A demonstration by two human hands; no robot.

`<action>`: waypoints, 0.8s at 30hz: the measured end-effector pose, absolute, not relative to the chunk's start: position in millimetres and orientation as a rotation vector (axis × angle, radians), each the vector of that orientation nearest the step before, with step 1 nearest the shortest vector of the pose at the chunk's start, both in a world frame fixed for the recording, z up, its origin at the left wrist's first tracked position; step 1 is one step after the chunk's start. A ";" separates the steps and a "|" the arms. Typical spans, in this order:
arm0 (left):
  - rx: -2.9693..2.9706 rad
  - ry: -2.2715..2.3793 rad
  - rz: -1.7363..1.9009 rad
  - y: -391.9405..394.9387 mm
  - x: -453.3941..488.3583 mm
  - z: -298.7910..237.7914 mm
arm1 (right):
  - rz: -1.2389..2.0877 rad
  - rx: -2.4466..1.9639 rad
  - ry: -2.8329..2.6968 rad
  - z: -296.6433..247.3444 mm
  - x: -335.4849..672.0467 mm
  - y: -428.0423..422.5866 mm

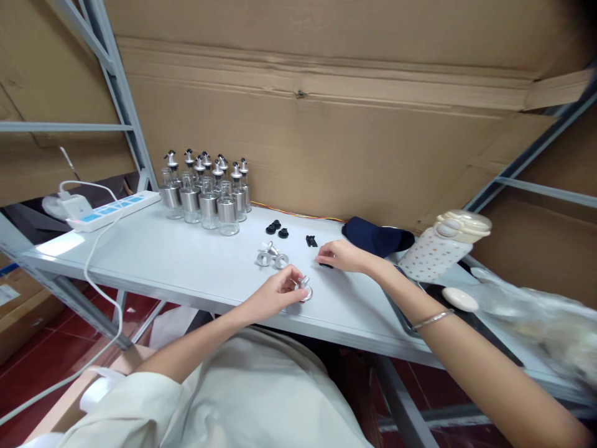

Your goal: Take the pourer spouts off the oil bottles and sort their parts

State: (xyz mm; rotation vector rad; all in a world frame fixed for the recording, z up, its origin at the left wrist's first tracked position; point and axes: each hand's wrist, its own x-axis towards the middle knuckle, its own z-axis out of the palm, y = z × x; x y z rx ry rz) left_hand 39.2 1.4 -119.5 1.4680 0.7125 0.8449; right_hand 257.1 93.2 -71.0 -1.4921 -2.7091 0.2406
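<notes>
My left hand (278, 290) rests on the pale table (153, 258), fingers curled round a silver metal spout cap (305, 290). My right hand (339, 255) lies further back with its fingertips pinched on a small black part (325, 266). Two more silver caps (272, 256) sit just behind my left hand. Beyond them lie a few black rubber rings (276, 228) and small black pieces (311, 240). At the back left stands a cluster of several glass bottles with steel collars and pourer tops (208, 193).
A white power strip (112, 210) with a trailing cable lies at the table's left end. A dark blue cloth (377, 238), a dotted cup with a lid (441, 246), a white oval object (459, 299) and clear plastic bags (536, 311) crowd the right. Cardboard sheets wall the back.
</notes>
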 end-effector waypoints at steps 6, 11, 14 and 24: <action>1.436 0.671 0.896 2.6 41.3 -118.8 | 0.294 -1.242 -2.519 -49.1 233.6 55.8; 1.437 0.680 0.987 1.0 43.2 -116.1 | 0.364 -1.135 -2.598 -38.1 212.6 5.8; 1.427 0.641 1.063 0.9 42.8 -116.9 | 0.359 -1.284 -2.420 -49.1 207.3 -9.5; 2.029 1.009 1.050 -8.8 41.3 -114.3 | 1.029 -1.217 -1.517 -121.7 192.5 -15.2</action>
